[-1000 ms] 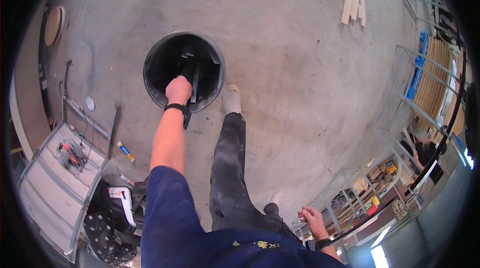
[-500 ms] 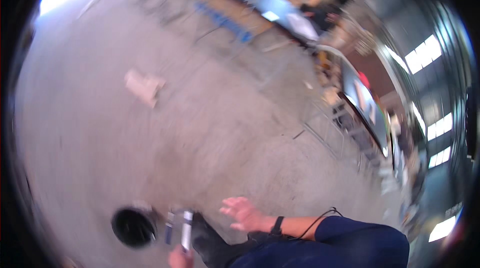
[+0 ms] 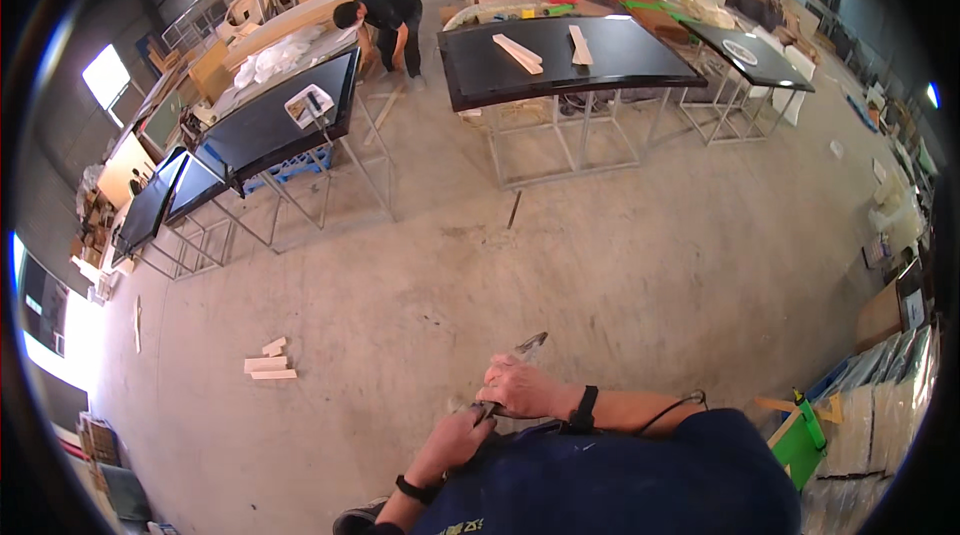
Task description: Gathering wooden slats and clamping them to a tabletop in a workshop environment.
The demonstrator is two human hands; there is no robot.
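Note:
In front of my body, my two hands are close together. My right hand [image 3: 522, 387] is closed around a tool, and its grey, blade-like tip [image 3: 533, 343] sticks out past the fingers. The fingers hide the rest, so I cannot tell its exact kind. Just below and to the left, my left hand [image 3: 458, 441] is closed on a small dark piece [image 3: 486, 409], its end showing at the fingertips. Whether that piece belongs to the same tool, I cannot tell.
A black-topped table [image 3: 600, 70] on metal legs stands ahead, bearing pale wood strips [image 3: 517, 54]. Another black table [image 3: 270, 125] at left holds a white tray [image 3: 309, 106]. A person [image 3: 390, 25] bends beyond it. Wood offcuts [image 3: 268, 365] lie on the floor; wrapped stacks [image 3: 880, 405] stand right.
My view has swung round to face the tables. My right hand, open before, is now closed on the tool. My left hand has come up beside it. The black bucket has left the picture.

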